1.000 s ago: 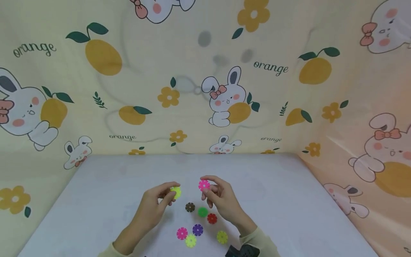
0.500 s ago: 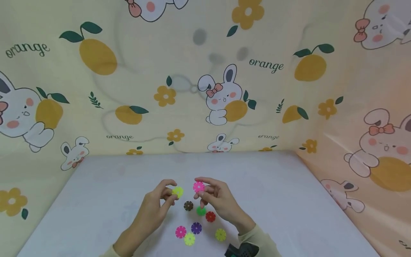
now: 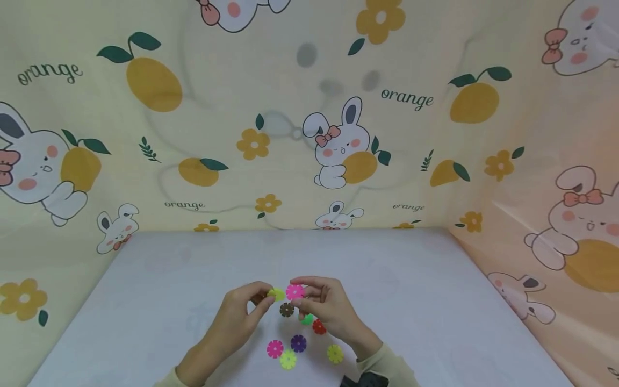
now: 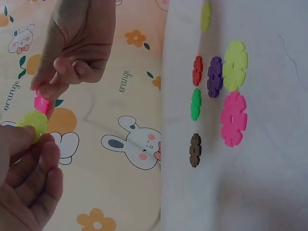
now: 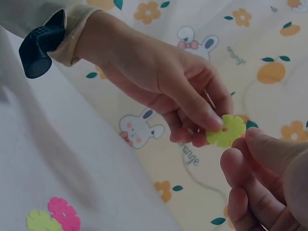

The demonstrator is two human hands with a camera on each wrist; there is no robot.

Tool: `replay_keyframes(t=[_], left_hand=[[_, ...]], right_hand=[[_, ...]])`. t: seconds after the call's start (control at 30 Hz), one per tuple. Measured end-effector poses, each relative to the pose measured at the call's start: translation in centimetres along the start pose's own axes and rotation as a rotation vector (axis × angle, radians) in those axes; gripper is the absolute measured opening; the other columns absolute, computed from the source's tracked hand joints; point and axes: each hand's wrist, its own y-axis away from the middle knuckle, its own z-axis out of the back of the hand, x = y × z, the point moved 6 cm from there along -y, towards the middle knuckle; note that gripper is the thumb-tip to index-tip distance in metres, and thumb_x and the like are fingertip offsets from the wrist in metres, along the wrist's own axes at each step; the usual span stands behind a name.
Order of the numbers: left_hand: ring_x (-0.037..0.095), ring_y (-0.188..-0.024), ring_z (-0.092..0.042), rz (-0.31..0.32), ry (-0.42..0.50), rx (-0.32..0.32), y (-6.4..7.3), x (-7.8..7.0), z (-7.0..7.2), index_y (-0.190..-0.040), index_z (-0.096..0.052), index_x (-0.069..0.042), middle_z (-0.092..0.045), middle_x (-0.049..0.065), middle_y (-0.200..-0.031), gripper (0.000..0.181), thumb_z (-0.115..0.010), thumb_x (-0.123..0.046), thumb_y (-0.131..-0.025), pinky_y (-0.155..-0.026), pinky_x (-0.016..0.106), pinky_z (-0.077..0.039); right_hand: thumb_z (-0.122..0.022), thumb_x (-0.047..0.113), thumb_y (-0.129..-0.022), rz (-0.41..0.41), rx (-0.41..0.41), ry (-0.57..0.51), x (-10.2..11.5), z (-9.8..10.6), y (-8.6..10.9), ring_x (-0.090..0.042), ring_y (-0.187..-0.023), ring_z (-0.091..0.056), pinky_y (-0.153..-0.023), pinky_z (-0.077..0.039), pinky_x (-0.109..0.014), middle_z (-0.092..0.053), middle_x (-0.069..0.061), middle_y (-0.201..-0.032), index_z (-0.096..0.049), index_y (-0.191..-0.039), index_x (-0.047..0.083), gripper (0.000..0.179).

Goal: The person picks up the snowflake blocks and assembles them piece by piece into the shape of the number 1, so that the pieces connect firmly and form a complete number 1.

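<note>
Thumb and fingers of my left hand [image 3: 242, 312] pinch a yellow notched plastic disc [image 3: 276, 294], which appears tilted in the head view. Facing it, my right hand [image 3: 331, 312] pinches a pink notched disc [image 3: 294, 292] between thumb and forefinger. The discs' edges come very close; in the left wrist view the yellow disc [image 4: 34, 124] overlaps the pink one [image 4: 42, 102], and whether they touch I cannot tell. Fingertips of the right hand hide most of the pink disc in the right wrist view, where the yellow disc [image 5: 227, 131] shows its flat face.
On the white table [image 3: 145, 301] below lie brown [image 3: 287, 309], green [image 3: 307, 319], red [image 3: 318, 326], purple [image 3: 298, 343] and pink [image 3: 275, 349] discs. Two more yellow discs [image 3: 288, 359] lie nearer the front. A printed curtain [image 3: 280, 177] stands behind.
My hands have come closer together, bringing the yellow and pink discs nearly edge to edge, slightly lower in the head view. The yellow disc has turned. The discs on the table stay put.
</note>
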Motion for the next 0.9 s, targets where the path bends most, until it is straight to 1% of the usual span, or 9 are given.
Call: replay_keyframes(t=[0.13, 0.2, 0.27, 0.37, 0.4, 0.47, 0.6, 0.77, 0.9], left_hand=[[-0.004, -0.073, -0.06, -0.012, 0.022, 0.059, 0.19, 0.15, -0.47, -0.1, -0.069, -0.014, -0.071, -0.01, -0.081, 0.007, -0.067, -0.008, -0.095, -0.065, 0.02, -0.052], [-0.003, -0.072, -0.062, -0.006, 0.043, 0.083, 0.23, 0.23, -0.66, -0.1, -0.069, -0.014, -0.072, -0.008, -0.08, 0.007, -0.066, -0.009, -0.096, -0.064, 0.021, -0.052], [-0.002, -0.071, -0.064, -0.014, 0.057, 0.096, 0.23, 0.23, -0.8, -0.101, -0.068, -0.013, -0.075, -0.006, -0.081, 0.006, -0.065, -0.009, -0.097, -0.065, 0.021, -0.054], [-0.001, -0.069, -0.067, -0.037, 0.066, 0.088, 0.17, 0.14, -0.79, -0.101, -0.069, -0.01, -0.077, -0.004, -0.08, 0.006, -0.065, -0.008, -0.097, -0.068, 0.022, -0.057], [-0.001, -0.069, -0.067, -0.043, 0.065, 0.084, 0.14, 0.13, -0.79, -0.1, -0.069, -0.01, -0.077, -0.004, -0.08, 0.005, -0.065, -0.008, -0.097, -0.069, 0.022, -0.058], [-0.002, -0.069, -0.066, -0.055, 0.057, 0.073, 0.13, 0.03, -0.73, -0.1, -0.069, -0.01, -0.076, -0.004, -0.078, 0.005, -0.066, -0.007, -0.096, -0.068, 0.022, -0.058], [-0.003, -0.068, -0.064, -0.08, 0.006, 0.066, 0.18, -0.2, -0.76, -0.098, -0.07, -0.011, -0.075, -0.005, -0.077, 0.005, -0.068, -0.008, -0.095, -0.065, 0.02, -0.055], [0.001, -0.067, -0.065, -0.118, -0.075, 0.057, 0.27, -0.46, -0.96, -0.099, -0.071, -0.011, -0.075, -0.005, -0.077, 0.005, -0.068, -0.01, -0.095, -0.063, 0.018, -0.053], [0.001, -0.067, -0.066, -0.139, -0.077, 0.049, 0.4, -0.58, -1.04, -0.1, -0.071, -0.009, -0.075, -0.003, -0.078, 0.005, -0.068, -0.009, -0.095, -0.063, 0.018, -0.053]], right_hand=[[-0.068, 0.006, -0.095, -0.007, -0.017, -0.018, -0.13, -0.16, 0.14, -0.004, -0.067, -0.068, -0.073, -0.06, -0.023, -0.069, -0.034, -0.097, -0.059, -0.132, -0.007, 0.04], [-0.068, 0.007, -0.095, -0.002, -0.02, -0.021, -0.11, -0.2, 0.16, -0.004, -0.067, -0.068, -0.073, -0.06, -0.023, -0.065, -0.042, -0.1, -0.059, -0.132, -0.008, 0.04], [-0.069, 0.008, -0.095, 0.002, -0.022, -0.016, -0.09, -0.2, 0.15, -0.004, -0.067, -0.068, -0.072, -0.06, -0.023, -0.068, -0.037, -0.098, -0.06, -0.131, -0.007, 0.04], [-0.07, 0.009, -0.095, 0.002, -0.021, -0.008, -0.11, -0.25, 0.06, -0.004, -0.067, -0.069, -0.072, -0.06, -0.023, -0.073, -0.025, -0.094, -0.06, -0.131, -0.007, 0.04], [-0.07, 0.009, -0.095, 0.0, -0.022, -0.006, -0.12, -0.28, 0.04, -0.004, -0.067, -0.069, -0.072, -0.06, -0.023, -0.074, -0.024, -0.094, -0.061, -0.13, -0.007, 0.04], [-0.07, 0.009, -0.095, -0.003, -0.021, -0.009, -0.1, -0.35, 0.02, -0.004, -0.067, -0.069, -0.071, -0.06, -0.023, -0.073, -0.028, -0.095, -0.061, -0.13, -0.008, 0.04], [-0.07, 0.01, -0.095, -0.014, -0.007, -0.008, -0.1, -0.56, 0.03, -0.003, -0.068, -0.069, -0.072, -0.06, -0.022, -0.064, -0.045, -0.099, -0.06, -0.13, -0.008, 0.041], [-0.07, 0.011, -0.095, -0.029, -0.001, -0.026, -0.3, -0.64, -0.04, -0.002, -0.067, -0.068, -0.072, -0.059, -0.02, -0.063, -0.048, -0.101, -0.061, -0.129, -0.009, 0.04], [-0.07, 0.009, -0.094, -0.015, -0.001, -0.065, -0.35, -0.81, 0.0, -0.002, -0.07, -0.07, -0.074, -0.06, -0.021, -0.063, -0.047, -0.103, -0.059, -0.127, -0.012, 0.041]])
